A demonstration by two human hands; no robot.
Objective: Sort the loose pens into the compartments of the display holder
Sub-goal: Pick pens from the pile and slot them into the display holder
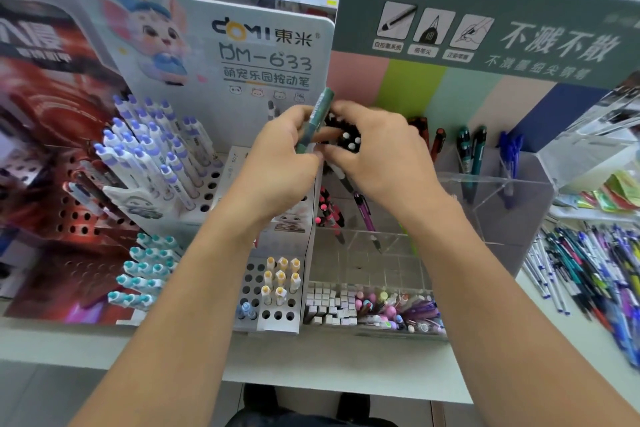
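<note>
Pens: left hand (277, 163) grips a green pen (317, 121), right hand (374, 156) clutches a half-hidden black bundle (346, 139)

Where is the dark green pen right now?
In the head view, centre frame: the dark green pen is held upright in the left hand, touching the pen bundle in the right hand, above the clear display holder.

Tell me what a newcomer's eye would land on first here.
First, the two bare hands meeting at the centre: the left hand grips a dark green pen, the right hand holds a bundle of black pens with white dots. Behind stands the green-headed clear acrylic display holder. At far right, a heap of loose pens lies on the white counter.
</note>
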